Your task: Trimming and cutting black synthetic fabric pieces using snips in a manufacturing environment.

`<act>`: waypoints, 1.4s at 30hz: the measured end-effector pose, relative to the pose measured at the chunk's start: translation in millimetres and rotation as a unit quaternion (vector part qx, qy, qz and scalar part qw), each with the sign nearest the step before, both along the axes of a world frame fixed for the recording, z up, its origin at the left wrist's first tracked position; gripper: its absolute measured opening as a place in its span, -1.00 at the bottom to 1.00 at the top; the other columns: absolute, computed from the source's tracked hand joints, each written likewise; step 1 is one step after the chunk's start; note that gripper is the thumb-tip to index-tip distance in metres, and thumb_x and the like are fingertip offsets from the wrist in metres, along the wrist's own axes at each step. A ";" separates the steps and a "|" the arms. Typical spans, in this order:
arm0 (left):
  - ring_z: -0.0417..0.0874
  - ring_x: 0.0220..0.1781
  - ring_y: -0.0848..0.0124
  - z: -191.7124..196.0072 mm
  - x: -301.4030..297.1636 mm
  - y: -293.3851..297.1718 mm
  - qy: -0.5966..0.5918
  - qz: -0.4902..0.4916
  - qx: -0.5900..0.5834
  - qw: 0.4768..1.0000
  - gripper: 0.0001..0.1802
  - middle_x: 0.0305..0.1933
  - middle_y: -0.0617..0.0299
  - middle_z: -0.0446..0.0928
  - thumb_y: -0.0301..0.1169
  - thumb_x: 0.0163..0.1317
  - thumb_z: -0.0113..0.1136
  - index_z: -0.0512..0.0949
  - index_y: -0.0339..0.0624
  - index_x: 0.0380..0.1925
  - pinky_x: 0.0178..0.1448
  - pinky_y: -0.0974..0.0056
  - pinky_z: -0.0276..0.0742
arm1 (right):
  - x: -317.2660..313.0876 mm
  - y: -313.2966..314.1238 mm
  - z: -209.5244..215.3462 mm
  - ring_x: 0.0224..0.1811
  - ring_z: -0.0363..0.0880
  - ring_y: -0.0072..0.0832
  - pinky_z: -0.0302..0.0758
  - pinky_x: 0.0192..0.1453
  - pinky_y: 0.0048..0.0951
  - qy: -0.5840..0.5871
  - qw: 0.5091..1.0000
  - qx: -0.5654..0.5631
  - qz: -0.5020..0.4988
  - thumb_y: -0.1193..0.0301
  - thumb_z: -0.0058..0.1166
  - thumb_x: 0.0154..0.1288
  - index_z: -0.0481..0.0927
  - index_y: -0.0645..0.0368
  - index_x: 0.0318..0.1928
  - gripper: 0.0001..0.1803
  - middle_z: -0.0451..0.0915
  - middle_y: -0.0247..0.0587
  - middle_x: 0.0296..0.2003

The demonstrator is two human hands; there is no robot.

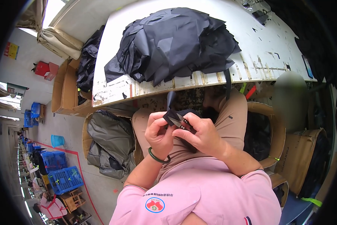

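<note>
My left hand (159, 131), with a dark green bangle at its wrist, pinches a small piece of black fabric (170, 99) above my lap. One narrow strip of the piece sticks up toward the table. Close against it, my right hand (203, 133) is closed around small thread snips (178, 118); their pale metal blades lie at the fabric, and the fingers partly cover the dark handles. Beyond my hands, a large heap of black cut fabric pieces (168, 45) lies on the white table (108, 88).
Cardboard boxes flank my legs: a left one holds dark grey fabric (110, 138), a right box (277, 131) black material. Another carton (65, 86) stands by the table's left end. Blue crates (65, 180) and a person in pink (52, 206) are farther left.
</note>
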State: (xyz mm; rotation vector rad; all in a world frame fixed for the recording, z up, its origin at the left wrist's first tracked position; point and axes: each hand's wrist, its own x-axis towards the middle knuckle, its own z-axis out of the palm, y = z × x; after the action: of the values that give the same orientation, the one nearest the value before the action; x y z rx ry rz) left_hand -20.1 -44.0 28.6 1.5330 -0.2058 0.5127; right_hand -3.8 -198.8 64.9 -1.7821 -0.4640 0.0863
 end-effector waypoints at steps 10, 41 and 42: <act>0.57 -0.18 0.46 -0.1 1.4 0.5 -0.025 -0.008 -0.005 1.000 -0.83 -0.11 0.13 0.48 -0.73 0.09 0.24 0.55 -0.33 -0.31 -0.14 0.46 0.50 | 1.1 0.8 -4.0 -0.63 0.45 -0.23 0.37 -0.53 -0.34 -0.015 1.000 0.001 -0.005 0.20 0.25 0.20 0.50 0.21 -0.32 -0.68 0.44 -0.12 -0.61; 0.49 -0.17 0.50 22.4 19.0 30.7 0.175 -0.343 -0.122 0.915 -0.88 -0.16 0.17 0.48 -0.68 0.10 0.20 0.60 -0.37 -0.33 -0.09 0.45 0.40 | 24.4 -49.4 29.2 -0.66 0.47 -0.25 0.32 -0.53 -0.31 0.037 0.973 -0.173 0.149 0.11 0.23 0.19 0.50 0.20 -0.40 -0.61 0.50 -0.15 -0.65; 0.49 -0.16 0.50 22.4 18.4 30.8 0.188 -0.348 -0.120 0.911 -0.88 -0.16 0.17 0.48 -0.68 0.11 0.20 0.60 -0.37 -0.32 -0.08 0.45 0.40 | 24.1 -49.6 30.6 -0.64 0.49 -0.19 0.35 -0.53 -0.29 0.004 0.969 -0.200 0.144 0.09 0.22 0.19 0.50 0.19 -0.39 -0.60 0.52 -0.15 -0.64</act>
State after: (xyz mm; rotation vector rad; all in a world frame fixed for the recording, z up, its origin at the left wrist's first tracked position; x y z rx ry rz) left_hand -1.8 -13.2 51.1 1.1828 -0.3540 -0.3160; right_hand 20.3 -248.4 95.5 -2.0934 -0.7390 0.4153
